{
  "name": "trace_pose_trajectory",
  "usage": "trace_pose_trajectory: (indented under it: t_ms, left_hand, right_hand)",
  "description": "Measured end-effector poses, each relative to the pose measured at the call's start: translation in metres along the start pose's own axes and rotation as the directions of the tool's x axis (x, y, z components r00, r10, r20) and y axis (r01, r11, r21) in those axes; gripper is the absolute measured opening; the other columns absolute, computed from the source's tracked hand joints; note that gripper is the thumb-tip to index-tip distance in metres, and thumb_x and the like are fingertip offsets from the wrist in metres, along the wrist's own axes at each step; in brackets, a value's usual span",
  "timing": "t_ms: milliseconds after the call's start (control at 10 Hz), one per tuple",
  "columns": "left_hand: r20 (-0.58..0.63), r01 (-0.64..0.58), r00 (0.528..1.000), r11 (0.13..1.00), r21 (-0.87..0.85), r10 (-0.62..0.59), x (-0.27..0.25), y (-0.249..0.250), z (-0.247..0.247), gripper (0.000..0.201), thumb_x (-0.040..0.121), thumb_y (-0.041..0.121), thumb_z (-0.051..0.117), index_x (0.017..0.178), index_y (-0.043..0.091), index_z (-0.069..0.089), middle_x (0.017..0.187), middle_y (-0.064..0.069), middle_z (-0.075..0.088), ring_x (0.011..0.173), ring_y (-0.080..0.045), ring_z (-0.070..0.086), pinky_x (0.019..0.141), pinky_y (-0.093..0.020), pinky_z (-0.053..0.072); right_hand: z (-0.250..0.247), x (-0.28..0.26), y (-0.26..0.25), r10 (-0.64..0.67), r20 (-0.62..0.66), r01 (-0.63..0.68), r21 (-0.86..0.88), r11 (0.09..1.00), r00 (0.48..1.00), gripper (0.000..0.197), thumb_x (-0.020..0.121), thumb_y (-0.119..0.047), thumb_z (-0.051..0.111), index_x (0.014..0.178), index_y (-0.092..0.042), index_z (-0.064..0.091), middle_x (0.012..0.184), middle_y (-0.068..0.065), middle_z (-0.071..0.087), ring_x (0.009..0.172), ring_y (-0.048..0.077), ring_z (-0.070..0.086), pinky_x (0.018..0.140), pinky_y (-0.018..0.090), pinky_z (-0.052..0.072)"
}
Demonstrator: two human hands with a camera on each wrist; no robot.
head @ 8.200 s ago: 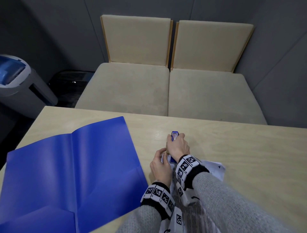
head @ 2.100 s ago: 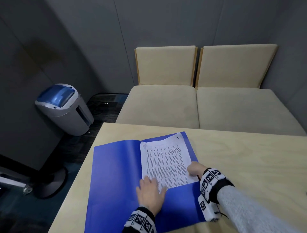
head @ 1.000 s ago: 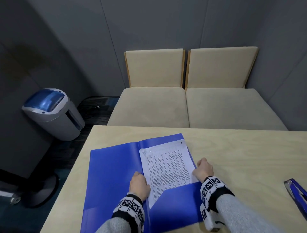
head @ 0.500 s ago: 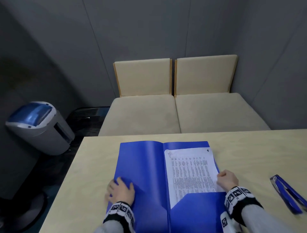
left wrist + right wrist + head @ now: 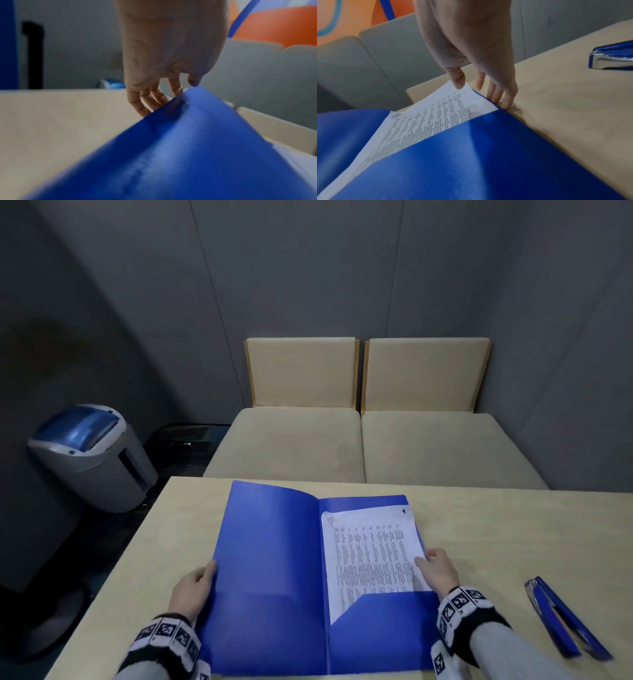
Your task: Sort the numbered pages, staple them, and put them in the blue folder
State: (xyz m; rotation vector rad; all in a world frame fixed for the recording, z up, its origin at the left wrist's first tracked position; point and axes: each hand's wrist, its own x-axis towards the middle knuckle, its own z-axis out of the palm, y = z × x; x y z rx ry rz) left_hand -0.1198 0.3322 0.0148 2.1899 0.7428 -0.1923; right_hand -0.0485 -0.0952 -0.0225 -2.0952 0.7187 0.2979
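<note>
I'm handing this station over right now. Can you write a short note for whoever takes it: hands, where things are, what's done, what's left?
Left hand: grips the outer edge of the blue folder's left cover, lifted off the table.
Right hand: thumb on the pages' right edge, fingers at the folder's right edge.
Pages: tucked in the right pocket, page 1 on top.
Stapler: on the table, right of the folder.
Done: pages are in the folder; the staple isn't clearly visible.
Left: probably just close the cover.
</note>
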Motion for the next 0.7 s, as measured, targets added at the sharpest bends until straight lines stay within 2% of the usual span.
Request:
trace_pose_trajectory:
  t_ms: [100, 200, 300, 400, 500, 600, 700]
  left_hand:
    - [-0.020, -0.172, 0.985, 0.985, -0.018, 0.171, -0.038, 0.048, -0.025, 0.040, 0.099, 0.038, 0.039, 0.077, 0.017, 0.065, 0.089, -0.006, 0.067, 0.085, -0.027, 0.060, 0.073, -0.035, 0.039]
    - [0.140, -0.225, 0.957, 0.956, -0.191, 0.253, -0.074, 0.091, -0.029, 0.039, 0.097, 0.050, 0.034, 0.086, 0.029, 0.065, 0.094, 0.010, 0.067, 0.090, -0.017, 0.062, 0.083, -0.035, 0.044]
    - [0.289, -0.246, 0.892, 0.910, -0.333, 0.347, -0.095, 0.117, 0.002, 0.058, 0.093, 0.062, 0.024, 0.101, 0.028, 0.070, 0.113, 0.016, 0.065, 0.107, -0.002, 0.057, 0.095, -0.032, 0.040]
    - [0.424, -0.287, 0.807, 0.900, -0.328, 0.412, -0.114, 0.127, 0.062, 0.054, 0.094, 0.058, 0.024, 0.103, 0.034, 0.071, 0.124, 0.016, 0.058, 0.119, 0.004, 0.046, 0.100, -0.024, 0.029]
    - [0.447, -0.366, 0.811, 0.924, -0.113, 0.377, -0.117, 0.110, 0.132, 0.062, 0.073, 0.086, 0.023, 0.089, 0.045, 0.066, 0.124, 0.011, 0.057, 0.120, -0.003, 0.048, 0.106, -0.030, 0.034]
    - [0.500, -0.525, 0.782, 0.825, 0.210, 0.371, -0.121, 0.089, 0.181, 0.054, 0.071, 0.084, 0.027, 0.095, 0.047, 0.059, 0.140, 0.011, 0.041, 0.133, -0.010, 0.033, 0.112, -0.040, 0.024]
    - [0.551, -0.548, 0.774, 0.767, 0.335, 0.312, -0.122, 0.093, 0.197, 0.040, 0.087, 0.056, 0.045, 0.119, 0.034, 0.054, 0.145, 0.004, 0.033, 0.138, -0.017, 0.023, 0.111, -0.047, 0.024]
  right_hand:
    - [-0.006, -0.004, -0.002, 0.005, 0.050, -0.005, 0.009, 1.000, 0.999, 0.037, 0.093, -0.022, 0.051, 0.125, -0.003, 0.048, 0.127, 0.015, 0.057, 0.113, 0.031, 0.054, 0.089, 0.032, 0.040]
    - [-0.013, -0.010, -0.008, -0.006, 0.105, 0.000, 0.058, 0.998, 0.994, 0.039, 0.097, -0.027, 0.045, 0.128, -0.003, 0.046, 0.129, 0.014, 0.054, 0.117, 0.031, 0.051, 0.093, 0.033, 0.039]
    - [-0.017, -0.008, 0.000, -0.047, 0.189, 0.019, 0.149, 0.989, 0.981, 0.039, 0.098, -0.029, 0.043, 0.126, -0.004, 0.050, 0.127, 0.012, 0.054, 0.119, 0.030, 0.051, 0.105, 0.039, 0.037]
    - [-0.021, 0.005, 0.019, -0.051, 0.259, -0.007, 0.218, 0.976, 0.964, 0.052, 0.084, -0.049, 0.050, 0.112, -0.006, 0.058, 0.112, 0.010, 0.063, 0.101, 0.027, 0.060, 0.091, 0.041, 0.050]
    - [-0.044, -0.015, 0.013, -0.033, 0.298, -0.045, 0.253, 0.966, 0.954, 0.035, 0.098, -0.035, 0.040, 0.097, -0.003, 0.054, 0.079, 0.008, 0.053, 0.069, 0.021, 0.050, 0.059, 0.026, 0.038]
    - [-0.065, -0.021, 0.024, -0.006, 0.304, -0.077, 0.259, 0.963, 0.953, 0.032, 0.101, -0.031, 0.036, 0.113, -0.004, 0.049, 0.074, 0.007, 0.046, 0.058, 0.018, 0.047, 0.053, 0.024, 0.038]
    - [-0.080, -0.029, 0.022, 0.013, 0.293, -0.076, 0.204, 0.976, 0.956, 0.043, 0.101, -0.038, 0.032, 0.132, -0.010, 0.041, 0.116, 0.014, 0.051, 0.098, 0.028, 0.052, 0.084, 0.036, 0.041]
